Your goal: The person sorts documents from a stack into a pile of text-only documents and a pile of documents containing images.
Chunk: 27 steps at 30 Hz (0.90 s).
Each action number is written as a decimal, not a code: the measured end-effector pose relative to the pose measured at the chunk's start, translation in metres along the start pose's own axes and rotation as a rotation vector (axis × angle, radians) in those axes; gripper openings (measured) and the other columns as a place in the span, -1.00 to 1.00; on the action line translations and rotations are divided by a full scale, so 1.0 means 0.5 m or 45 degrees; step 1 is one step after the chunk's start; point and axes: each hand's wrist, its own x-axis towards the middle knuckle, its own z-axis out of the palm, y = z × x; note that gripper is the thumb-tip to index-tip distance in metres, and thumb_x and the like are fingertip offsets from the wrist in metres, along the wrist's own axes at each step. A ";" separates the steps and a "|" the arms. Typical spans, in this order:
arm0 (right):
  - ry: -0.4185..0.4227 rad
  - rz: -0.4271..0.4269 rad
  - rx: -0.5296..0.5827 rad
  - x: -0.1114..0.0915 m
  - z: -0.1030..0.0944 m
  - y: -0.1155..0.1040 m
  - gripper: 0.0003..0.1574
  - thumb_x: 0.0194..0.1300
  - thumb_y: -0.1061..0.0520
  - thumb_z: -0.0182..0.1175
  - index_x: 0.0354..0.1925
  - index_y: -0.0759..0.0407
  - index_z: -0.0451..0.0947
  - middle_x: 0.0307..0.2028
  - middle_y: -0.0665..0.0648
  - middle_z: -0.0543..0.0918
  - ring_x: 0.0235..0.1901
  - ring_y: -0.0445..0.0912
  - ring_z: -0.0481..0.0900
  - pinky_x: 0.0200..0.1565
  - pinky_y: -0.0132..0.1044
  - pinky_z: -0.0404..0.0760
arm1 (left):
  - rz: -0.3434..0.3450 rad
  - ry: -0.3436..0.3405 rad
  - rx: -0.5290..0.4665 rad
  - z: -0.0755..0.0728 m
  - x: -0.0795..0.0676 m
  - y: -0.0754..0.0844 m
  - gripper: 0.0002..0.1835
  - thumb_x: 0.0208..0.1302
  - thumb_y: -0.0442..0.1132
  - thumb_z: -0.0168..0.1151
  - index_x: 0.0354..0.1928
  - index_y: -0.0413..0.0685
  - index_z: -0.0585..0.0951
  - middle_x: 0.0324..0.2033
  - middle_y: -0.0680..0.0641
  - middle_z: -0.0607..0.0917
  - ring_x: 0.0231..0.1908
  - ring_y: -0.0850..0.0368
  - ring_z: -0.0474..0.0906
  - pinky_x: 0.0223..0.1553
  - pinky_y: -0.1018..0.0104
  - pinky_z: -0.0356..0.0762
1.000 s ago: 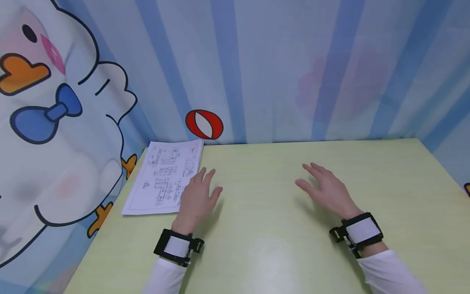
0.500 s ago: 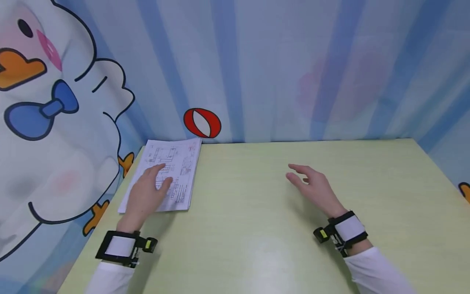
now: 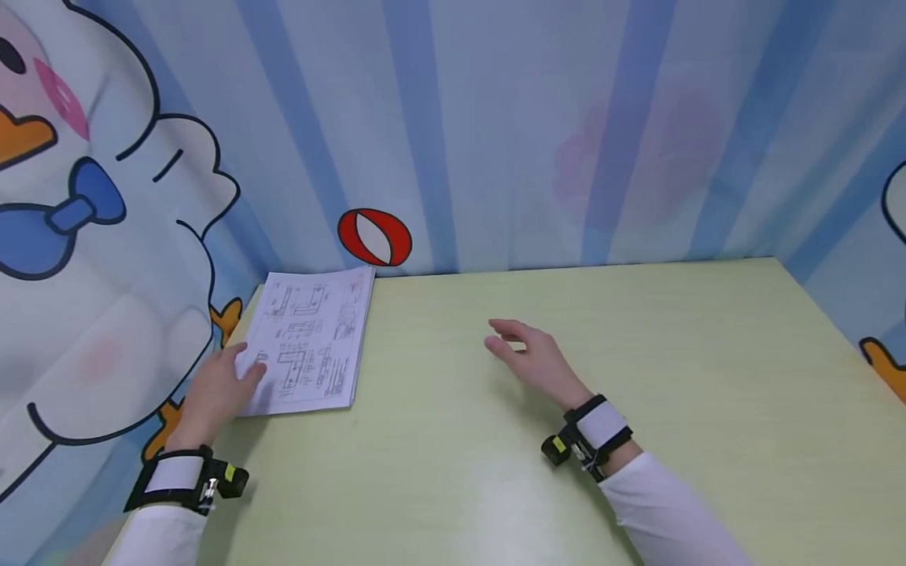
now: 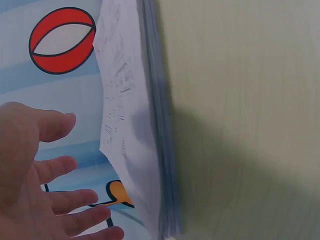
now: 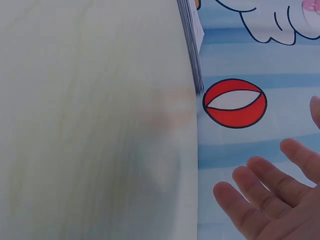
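Head view: our thick stack of white paper sheets w/ black line drawings (image 3: 304, 338) lies approx. 10 o'clock on the pale yellow-green, wood-grained worktop (image 3: 439, 472). Our L hand (image 3: 215, 393), thumb & fingers spread wide, is at the stack's 8 o'clock corner; contact unclear. Our R hand (image 3: 541, 365), fingers apart, nothing held, hovers at its 3 o'clock, well off. We'd expect floppy, slippery sheets, moderately heavy together; best gripped by both long edges, thumbs on top.

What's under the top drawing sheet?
More stacked sheets; their edges show in the left wrist view. Anything printed on them is hidden by the top sheet.
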 end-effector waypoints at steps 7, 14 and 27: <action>-0.071 0.040 0.035 0.013 0.061 -0.014 -0.32 0.30 -0.21 0.01 0.26 0.10 0.27 0.23 0.13 0.38 0.14 0.04 0.35 0.05 -0.06 0.46 | -0.127 -0.167 -0.071 0.023 0.013 -0.032 -0.15 0.33 0.11 -0.12 0.32 -0.43 -0.15 0.25 -0.56 0.01 0.16 -0.50 0.02 0.10 -0.38 0.10; -0.173 0.169 0.065 0.025 0.114 -0.024 -0.27 0.29 -0.24 0.02 0.31 0.03 0.19 0.26 0.09 0.34 0.18 -0.05 0.32 0.10 -0.09 0.42 | -0.072 -0.299 -0.059 0.040 0.008 -0.042 -0.07 0.33 0.13 -0.14 0.28 -0.51 -0.29 0.25 -0.62 -0.27 0.20 -0.56 -0.19 0.14 -0.40 -0.06; -0.290 0.266 0.297 0.056 0.212 -0.046 -0.26 0.34 -0.17 -0.03 0.34 0.13 0.09 0.29 0.17 0.27 0.20 -0.07 0.28 0.21 -0.14 0.30 | -0.100 -0.293 -0.086 0.052 0.006 -0.033 -0.03 0.29 0.18 -0.05 0.30 -0.49 -0.23 0.23 -0.61 -0.05 0.17 -0.51 0.01 0.16 -0.32 0.07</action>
